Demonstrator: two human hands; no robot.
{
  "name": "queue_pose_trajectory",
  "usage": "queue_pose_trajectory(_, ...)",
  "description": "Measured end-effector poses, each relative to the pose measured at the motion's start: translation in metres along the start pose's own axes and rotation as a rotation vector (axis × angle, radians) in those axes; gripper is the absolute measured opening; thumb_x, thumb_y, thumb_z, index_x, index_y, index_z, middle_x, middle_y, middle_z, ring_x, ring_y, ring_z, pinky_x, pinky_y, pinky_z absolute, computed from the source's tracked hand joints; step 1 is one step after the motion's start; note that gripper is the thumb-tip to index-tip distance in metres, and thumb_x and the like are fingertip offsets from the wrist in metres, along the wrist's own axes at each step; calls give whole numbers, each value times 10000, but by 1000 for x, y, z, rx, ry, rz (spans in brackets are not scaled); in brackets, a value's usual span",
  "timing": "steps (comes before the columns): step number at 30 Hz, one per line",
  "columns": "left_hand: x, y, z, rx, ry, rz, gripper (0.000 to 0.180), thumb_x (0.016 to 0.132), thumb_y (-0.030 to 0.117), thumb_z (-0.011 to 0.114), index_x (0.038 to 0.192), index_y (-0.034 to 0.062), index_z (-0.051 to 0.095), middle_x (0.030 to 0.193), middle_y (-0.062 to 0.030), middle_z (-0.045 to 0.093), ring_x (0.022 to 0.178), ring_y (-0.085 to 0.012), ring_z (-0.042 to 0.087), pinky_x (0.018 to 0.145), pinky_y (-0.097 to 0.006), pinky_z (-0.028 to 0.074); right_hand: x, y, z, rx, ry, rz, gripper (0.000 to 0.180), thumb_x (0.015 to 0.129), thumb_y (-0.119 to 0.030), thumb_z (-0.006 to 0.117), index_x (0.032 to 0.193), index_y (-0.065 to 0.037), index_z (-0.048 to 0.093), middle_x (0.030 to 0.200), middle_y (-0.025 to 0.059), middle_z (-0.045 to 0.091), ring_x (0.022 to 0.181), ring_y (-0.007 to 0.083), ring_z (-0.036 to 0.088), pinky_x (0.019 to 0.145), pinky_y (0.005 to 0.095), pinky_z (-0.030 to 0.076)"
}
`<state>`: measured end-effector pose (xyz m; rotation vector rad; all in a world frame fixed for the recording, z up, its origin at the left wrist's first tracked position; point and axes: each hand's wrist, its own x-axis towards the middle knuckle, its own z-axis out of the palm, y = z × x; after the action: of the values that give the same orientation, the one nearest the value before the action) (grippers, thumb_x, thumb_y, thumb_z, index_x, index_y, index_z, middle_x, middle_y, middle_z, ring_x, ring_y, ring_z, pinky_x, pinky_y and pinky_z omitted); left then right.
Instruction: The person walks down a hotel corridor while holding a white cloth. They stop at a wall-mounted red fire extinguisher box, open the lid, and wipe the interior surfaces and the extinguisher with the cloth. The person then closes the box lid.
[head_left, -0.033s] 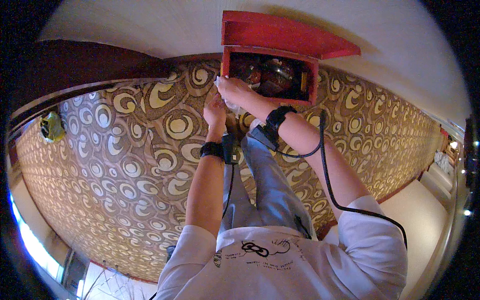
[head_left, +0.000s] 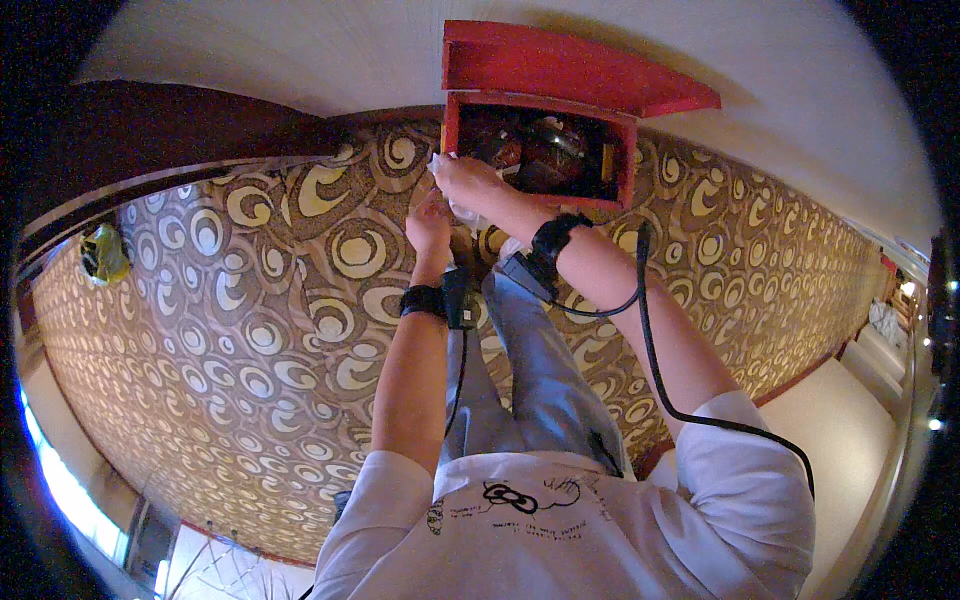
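Observation:
A red box (head_left: 627, 165) stands by the wall with its red lid (head_left: 580, 65) raised. Inside it are dark, glossy rounded things (head_left: 555, 148) whose kind I cannot make out. At the box's left front corner my right hand (head_left: 468, 180) is closed on a crumpled white cloth (head_left: 462, 212), possibly tissue; a bit of it sticks out past the fingertips. Just below and to the left, my left hand (head_left: 430, 228) is closed, its fingers raised close to the right hand. What those fingers pinch is too small to tell.
Patterned brown and gold carpet (head_left: 250, 310) covers the floor. A dark baseboard (head_left: 180, 130) runs along the left wall. A yellow-green bag (head_left: 105, 255) lies at the far left. A black cable (head_left: 655, 345) hangs along my right arm; both wrists wear black straps.

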<state>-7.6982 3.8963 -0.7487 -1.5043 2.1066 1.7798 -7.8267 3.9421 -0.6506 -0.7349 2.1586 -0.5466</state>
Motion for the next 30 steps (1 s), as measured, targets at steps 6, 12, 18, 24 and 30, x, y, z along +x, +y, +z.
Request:
queue_pose_trajectory(6, -14, -6, -11, 33, -41, -99, 375, 682, 45, 628, 1054, 91, 635, 843, -48, 659, 735, -140, 610, 657, -280, 475, -18, 13, 16, -382, 163, -348, 281, 826, -167, 427, 1048, -12, 502, 762, 205, 613, 650, 351, 613, 543, 450, 490)
queue_pose_trajectory(12, -20, 2, -17, 8, -82, -49, 382, 665, 59, 651, 1046, 76, 637, 802, -31, 653, 723, -128, 602, 645, -264, 470, -24, 20, 30, -357, 275, -464, 382, 797, -153, 481, 1137, 21, 477, 741, 183, 613, 591, 314, 613, 506, 413, 499)
queue_pose_trajectory(18, -3, -21, -17, 573, -33, 46, 249, 727, 183, 625, 965, 130, 675, 771, -81, 663, 705, -189, 632, 628, -320, 483, -39, 22, 36, -197, 269, -400, 375, 789, -153, 494, 1138, -18, 485, 812, 124, 617, 668, 300, 609, 535, 405, 497)
queue_pose_trajectory(24, -3, -19, -18, 345, 6, 8, 204, 782, 249, 598, 909, 115, 685, 756, -91, 659, 672, -188, 620, 615, -319, 474, -59, 38, 34, -178, 239, -293, 401, 778, -122, 500, 1177, -82, 476, 1006, 80, 571, 739, 273, 594, 560, 390, 493)
queue_pose_trajectory(30, -15, 10, -19, 203, 26, 60, 215, 826, 256, 573, 895, 81, 676, 688, -93, 631, 614, -133, 570, 581, -305, 446, -96, 76, 35, -457, 468, -217, 437, 754, -80, 547, 1185, -128, 485, 1115, 27, 486, 814, 225, 597, 633, 361, 508)
